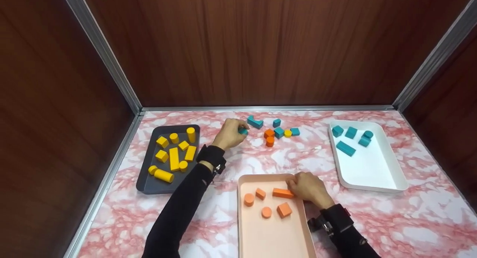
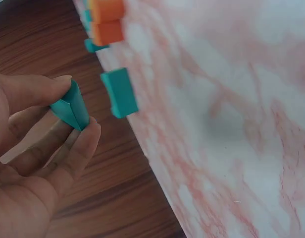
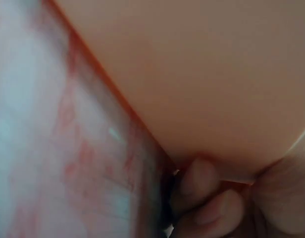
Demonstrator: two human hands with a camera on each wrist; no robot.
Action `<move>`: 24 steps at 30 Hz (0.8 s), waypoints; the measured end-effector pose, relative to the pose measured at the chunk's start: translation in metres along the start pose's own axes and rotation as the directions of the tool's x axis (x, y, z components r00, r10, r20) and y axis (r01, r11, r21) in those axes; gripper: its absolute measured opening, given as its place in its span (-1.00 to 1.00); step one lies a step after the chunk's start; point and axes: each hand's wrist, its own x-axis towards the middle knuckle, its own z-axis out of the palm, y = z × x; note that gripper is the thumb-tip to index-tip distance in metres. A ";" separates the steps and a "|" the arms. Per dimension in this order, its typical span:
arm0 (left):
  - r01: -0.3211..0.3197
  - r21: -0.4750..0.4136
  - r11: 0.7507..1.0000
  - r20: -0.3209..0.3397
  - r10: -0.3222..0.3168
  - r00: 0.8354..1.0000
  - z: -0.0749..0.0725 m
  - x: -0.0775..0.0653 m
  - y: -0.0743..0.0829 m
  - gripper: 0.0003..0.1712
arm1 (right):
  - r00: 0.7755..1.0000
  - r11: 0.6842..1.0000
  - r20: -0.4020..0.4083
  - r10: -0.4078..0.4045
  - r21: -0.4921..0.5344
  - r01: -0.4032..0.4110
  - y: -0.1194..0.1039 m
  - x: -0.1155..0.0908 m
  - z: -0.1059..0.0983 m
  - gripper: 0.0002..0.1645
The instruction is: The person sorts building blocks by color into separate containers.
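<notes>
Over counter (image 1: 231, 161) | left hand (image 1: 228, 133): fingers pinching teal triangular block (image 2: 78, 106) | right hand (image 1: 309, 187): fingers gripping peach tray (image 1: 274, 237) | high lift advisable

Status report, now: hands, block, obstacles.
Left hand: fingers pinching teal block. Right hand gripping peach tray, far right corner. Loose blocks between left hand and white tray.

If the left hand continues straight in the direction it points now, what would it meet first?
Probably the notched teal block, just beyond the left hand, though depth is unclear.
</notes>
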 end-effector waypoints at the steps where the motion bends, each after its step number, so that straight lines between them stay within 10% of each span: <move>1: -0.016 -0.033 0.999 -0.023 0.015 1.000 -0.003 -0.004 0.003 -0.79 | 1.000 1.000 0.013 0.005 0.006 -0.005 0.001 0.000 -0.002 -0.58; 9: -0.081 -0.197 0.977 -0.145 0.053 0.988 -0.022 -0.048 0.037 -0.74 | 1.000 0.993 -0.019 -0.005 0.120 0.008 -0.002 -0.005 -0.036 -0.57; 15: -0.208 -0.269 0.941 -0.239 0.144 0.960 -0.023 -0.084 0.066 -0.69 | 0.964 0.927 -0.211 -0.161 0.303 0.221 -0.025 -0.012 -0.062 -0.58; 18: -0.277 -0.311 0.909 -0.279 0.191 0.941 -0.017 -0.101 0.079 -0.69 | 0.954 0.841 -0.208 -0.216 0.457 0.290 -0.043 -0.017 -0.069 -0.58; 24: -0.375 -0.381 0.845 -0.338 0.251 0.907 -0.006 -0.130 0.106 -0.70 | 0.931 0.516 -0.106 -0.349 0.808 0.285 -0.073 -0.029 -0.072 -0.44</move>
